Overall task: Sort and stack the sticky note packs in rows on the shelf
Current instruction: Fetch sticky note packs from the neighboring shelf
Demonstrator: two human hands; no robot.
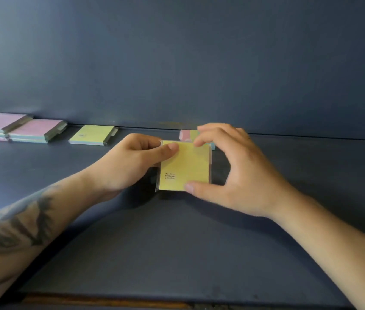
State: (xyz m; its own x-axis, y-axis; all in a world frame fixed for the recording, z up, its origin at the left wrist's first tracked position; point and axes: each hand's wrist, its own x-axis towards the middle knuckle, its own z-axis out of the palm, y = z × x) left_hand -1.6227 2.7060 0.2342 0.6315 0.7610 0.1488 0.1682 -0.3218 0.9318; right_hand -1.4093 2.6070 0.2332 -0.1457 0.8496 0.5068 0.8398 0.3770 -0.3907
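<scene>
i hold the yellow pack [185,166] of sticky notes with both hands above the middle of the dark shelf [177,253]: my left hand [132,162] grips its left edge with the thumb on top, and my right hand [233,171] pinches it between the thumb at the near corner and the fingertips at the far edge. behind it, partly hidden, lies a pink pack [186,134]. at the back left lie one green-yellow pack [92,135] and two low stacks with pink tops [20,128], all near the back wall [177,63].
</scene>
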